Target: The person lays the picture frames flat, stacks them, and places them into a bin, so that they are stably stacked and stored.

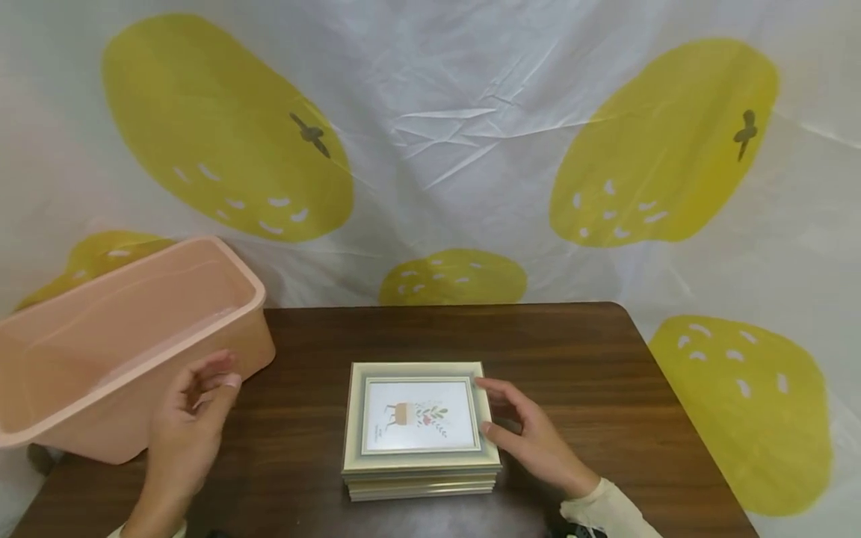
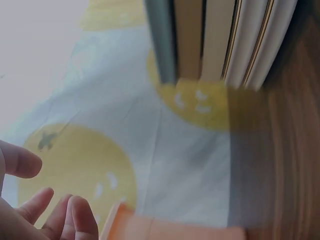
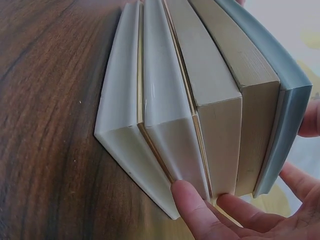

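A stack of several picture frames stands on the table; the top picture frame (image 1: 422, 416) is cream and grey-green around a print of flowers in a small pot. Against the stack's right side rests my right hand (image 1: 534, 441), index finger and thumb spread along the edge. In the right wrist view, fingertips (image 3: 187, 200) touch the sides of the lower frames (image 3: 162, 145). My left hand (image 1: 191, 430) hovers in front of the pink bin, fingers loosely curled, holding nothing. The left wrist view has the stack's edges (image 2: 215, 40) apart from that hand.
The pink bin (image 1: 258, 344) stands at the table's left, its visible inside bare. Dark wood table (image 1: 558, 351) surrounds the stack. Behind hangs a white curtain (image 1: 457, 149) with yellow fruit shapes.
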### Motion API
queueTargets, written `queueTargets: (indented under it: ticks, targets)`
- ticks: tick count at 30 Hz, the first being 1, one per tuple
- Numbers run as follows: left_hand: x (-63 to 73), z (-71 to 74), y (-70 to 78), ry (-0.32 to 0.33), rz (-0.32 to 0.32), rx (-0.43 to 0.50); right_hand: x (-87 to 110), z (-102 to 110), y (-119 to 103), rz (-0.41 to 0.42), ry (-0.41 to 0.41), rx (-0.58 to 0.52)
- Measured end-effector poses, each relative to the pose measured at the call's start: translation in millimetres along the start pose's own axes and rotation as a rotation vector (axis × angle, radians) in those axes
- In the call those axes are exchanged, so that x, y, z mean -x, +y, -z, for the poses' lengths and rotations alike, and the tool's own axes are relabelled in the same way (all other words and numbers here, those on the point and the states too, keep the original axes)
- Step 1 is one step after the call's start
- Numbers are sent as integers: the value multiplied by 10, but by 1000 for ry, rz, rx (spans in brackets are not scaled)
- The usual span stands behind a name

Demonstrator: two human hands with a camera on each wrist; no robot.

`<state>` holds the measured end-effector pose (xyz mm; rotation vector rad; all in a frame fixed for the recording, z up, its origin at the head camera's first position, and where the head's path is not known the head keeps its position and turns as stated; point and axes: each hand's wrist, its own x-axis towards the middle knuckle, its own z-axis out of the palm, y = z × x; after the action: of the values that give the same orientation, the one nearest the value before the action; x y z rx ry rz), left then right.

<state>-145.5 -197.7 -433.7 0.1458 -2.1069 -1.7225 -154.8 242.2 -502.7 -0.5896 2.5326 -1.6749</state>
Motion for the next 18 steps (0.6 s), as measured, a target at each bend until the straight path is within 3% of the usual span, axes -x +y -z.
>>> queueTargets:
  ticks: [4, 7, 9, 14, 18]
  targets:
    - [-16, 183, -18, 149, -2, 142, -12, -6, 4, 10, 4, 14]
    - [-21, 323, -53, 243, -15, 193, -21, -11, 10, 16, 10, 28]
    - [-20, 419, -76, 303, -13, 145, -26, -14, 13, 20, 13, 30]
    - [-29, 657, -106, 446, 45, -134, -26, -21, 24, 34, 21, 35]
    - [-21, 780, -107, 538, 127, -243, -10, -22, 36, 48, 28, 34]
